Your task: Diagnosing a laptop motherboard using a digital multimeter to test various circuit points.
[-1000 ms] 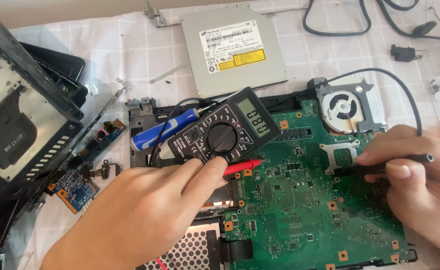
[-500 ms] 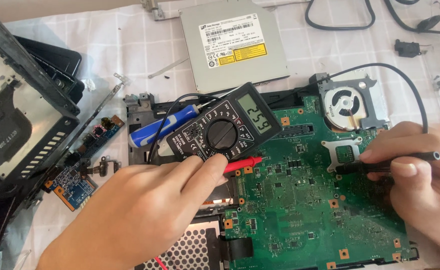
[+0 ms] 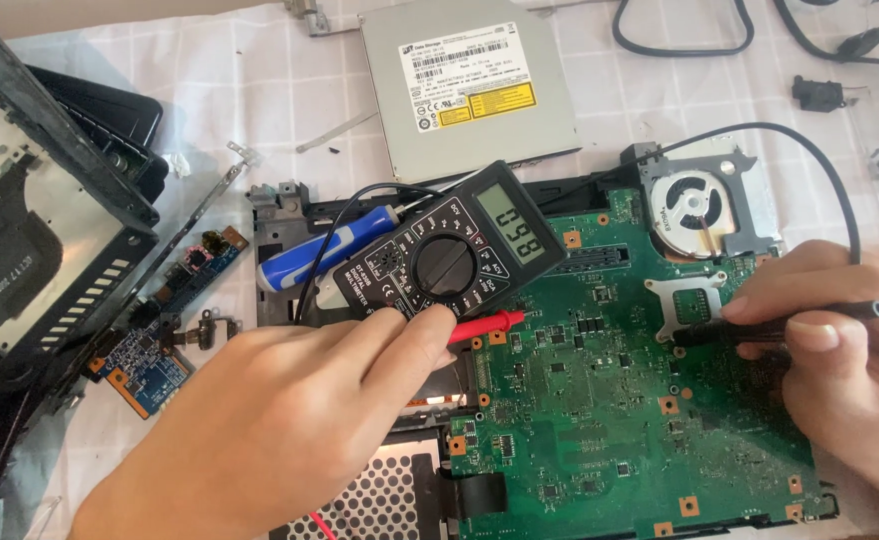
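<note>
My left hand (image 3: 289,420) grips a red test probe (image 3: 489,324) whose tip rests on the left edge of a green laptop motherboard (image 3: 599,400). In my right hand (image 3: 839,360) is a black test probe (image 3: 779,322), held like a pen, with its tip on the board beside the square chip socket (image 3: 689,305). A black multimeter (image 3: 459,255) with a round dial and a lit display lies tilted on the board's upper left corner, just above my left hand. Black leads run from it.
A blue-handled screwdriver (image 3: 324,250) lies left of the meter. A grey optical drive (image 3: 469,85) sits at the top. A cooling fan (image 3: 704,210) is on the board's upper right. A black laptop casing (image 3: 29,230) and small blue circuit boards (image 3: 154,360) lie at left.
The view has shifted slightly and the meter's display reading has changed. Both hands keep their probes on the board at about the same spots.
</note>
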